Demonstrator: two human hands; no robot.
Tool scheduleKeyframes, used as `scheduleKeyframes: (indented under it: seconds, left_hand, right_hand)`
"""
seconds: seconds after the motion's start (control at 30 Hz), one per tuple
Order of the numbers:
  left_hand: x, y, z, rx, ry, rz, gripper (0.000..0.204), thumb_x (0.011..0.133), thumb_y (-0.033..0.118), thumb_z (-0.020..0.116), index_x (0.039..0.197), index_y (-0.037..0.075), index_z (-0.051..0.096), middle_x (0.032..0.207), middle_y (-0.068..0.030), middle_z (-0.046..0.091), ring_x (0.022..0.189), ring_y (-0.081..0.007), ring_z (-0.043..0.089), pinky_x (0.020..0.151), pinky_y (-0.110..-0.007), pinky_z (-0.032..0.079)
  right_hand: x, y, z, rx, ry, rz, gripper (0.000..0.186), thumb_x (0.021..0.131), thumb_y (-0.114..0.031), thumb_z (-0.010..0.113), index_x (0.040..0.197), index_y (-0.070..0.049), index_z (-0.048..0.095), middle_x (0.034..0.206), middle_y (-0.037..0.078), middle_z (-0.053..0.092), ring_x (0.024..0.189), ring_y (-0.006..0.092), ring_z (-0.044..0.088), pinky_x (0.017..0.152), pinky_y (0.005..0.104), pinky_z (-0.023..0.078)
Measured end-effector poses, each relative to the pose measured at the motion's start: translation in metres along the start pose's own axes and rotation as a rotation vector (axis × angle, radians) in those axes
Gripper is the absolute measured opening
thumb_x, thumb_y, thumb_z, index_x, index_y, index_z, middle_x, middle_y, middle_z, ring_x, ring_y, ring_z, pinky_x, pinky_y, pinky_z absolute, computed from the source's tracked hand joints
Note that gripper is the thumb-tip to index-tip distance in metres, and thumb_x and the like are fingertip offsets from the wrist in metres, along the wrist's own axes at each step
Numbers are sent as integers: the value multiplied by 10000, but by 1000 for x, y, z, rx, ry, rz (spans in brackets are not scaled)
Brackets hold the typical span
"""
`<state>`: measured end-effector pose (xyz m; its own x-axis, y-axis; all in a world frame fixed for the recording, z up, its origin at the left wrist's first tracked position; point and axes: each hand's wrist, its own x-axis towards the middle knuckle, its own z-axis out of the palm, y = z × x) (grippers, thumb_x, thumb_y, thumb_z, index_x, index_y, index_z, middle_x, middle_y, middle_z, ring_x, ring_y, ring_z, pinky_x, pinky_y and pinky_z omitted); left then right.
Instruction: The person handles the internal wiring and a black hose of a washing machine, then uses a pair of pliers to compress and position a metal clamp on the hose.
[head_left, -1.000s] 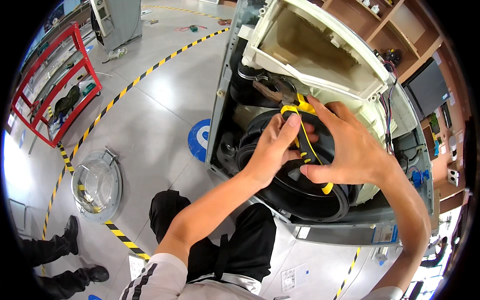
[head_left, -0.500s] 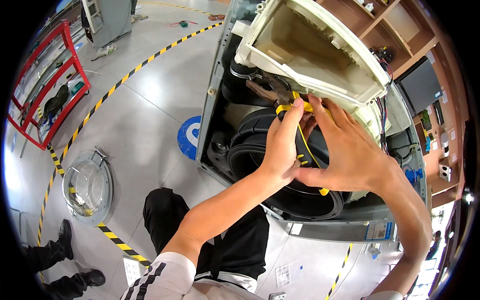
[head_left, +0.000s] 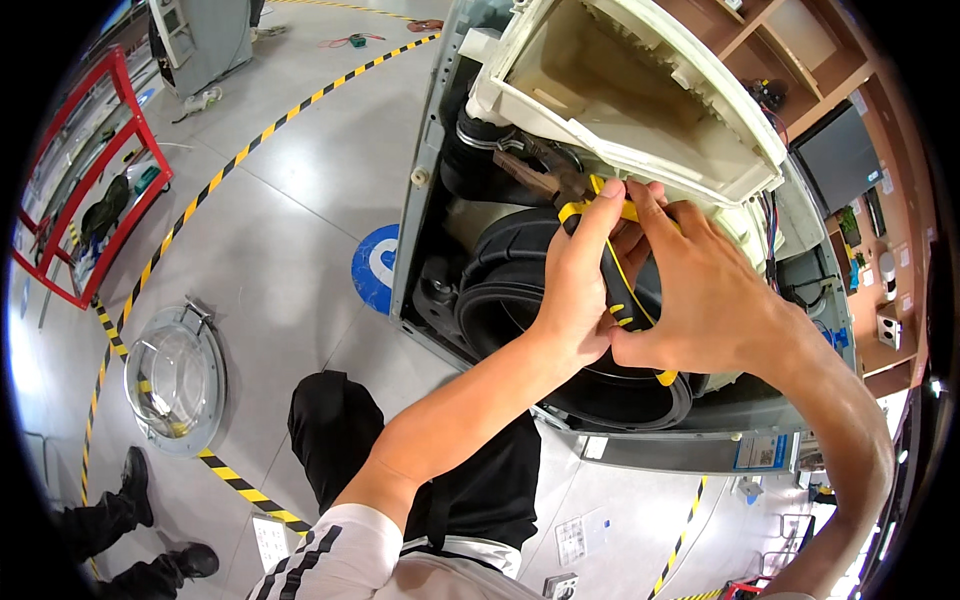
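Observation:
Both my hands grip one pair of combination pliers (head_left: 572,186) with black and yellow handles. My left hand (head_left: 575,285) is closed round the near-left handle, its thumb pointing up along it. On the other side my right hand (head_left: 715,295) wraps the handles, with its fingertips near the top and its thumb low by the handle ends. The jaws are spread, close to a metal wire clamp (head_left: 476,142) on a black hose (head_left: 465,178); whether they touch it, I cannot tell. Above sits a cream drawer housing (head_left: 545,100). A black rubber door seal (head_left: 475,325) lies below my hands.
The opened washing machine's grey cabinet edge (head_left: 412,225) stands left of my hands. Wires (head_left: 770,235) run down its right side. On the floor lies a round glass door (head_left: 172,380). A red cart (head_left: 140,130) and another person's shoes (head_left: 138,485) are at left.
The pliers and both hands have shifted slightly right in the picture. My grip looks the same, and the jaws remain spread beside the clamp.

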<state>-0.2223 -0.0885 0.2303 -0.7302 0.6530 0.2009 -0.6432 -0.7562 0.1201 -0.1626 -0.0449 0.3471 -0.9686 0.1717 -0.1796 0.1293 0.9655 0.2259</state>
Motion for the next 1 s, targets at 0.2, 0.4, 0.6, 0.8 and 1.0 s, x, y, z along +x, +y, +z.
scheduleKeyframes:
  seconds: [0.2, 0.4, 0.6, 0.8, 1.0]
  left_hand:
    - [-1, -1, 0, 60, -8, 13, 305, 858, 304, 611, 1045, 73, 541, 989, -11, 583, 928, -104, 540, 887, -289, 400]
    - [-5, 3, 10, 71, 83, 23, 241, 875, 295, 588, 968, 73, 568, 913, -7, 587, 873, -103, 543, 821, -280, 423]
    - [-4, 3, 9, 84, 66, 25, 234, 899, 286, 552, 955, 59, 565, 895, -17, 592, 847, -109, 551, 783, -277, 435]
    - [-5, 2, 9, 109, 117, 24, 234, 902, 286, 549, 940, 56, 568, 886, -21, 599, 827, -117, 564, 763, -270, 443]
    - [-7, 3, 8, 123, 103, 3, 253, 895, 279, 561, 1012, 55, 574, 939, -32, 621, 877, -122, 572, 813, -292, 433]
  right_hand:
    - [-3, 3, 1, 53, 43, -50, 1008, 597, -438, 733, 1314, 108, 279, 1217, 327, 419, 1149, 434, 441, 980, 445, 362]
    - [-2, -1, -8, 106, -58, -38, 789, 652, -288, 677, 1261, 93, 352, 1166, 324, 435, 1112, 443, 455, 966, 449, 371]
    - [-3, -13, 1, 32, -6, 87, 751, 675, -202, 596, 1301, 97, 309, 1156, 327, 436, 1127, 452, 432, 965, 445, 371]
    - [-1, -11, 7, 36, 28, 60, 776, 669, -206, 603, 1312, 101, 295, 1139, 320, 457, 1097, 447, 459, 941, 445, 392]
    - [-3, -11, 3, 26, 19, 53, 798, 659, -208, 633, 1323, 81, 298, 1155, 319, 457, 1091, 439, 470, 934, 453, 395]
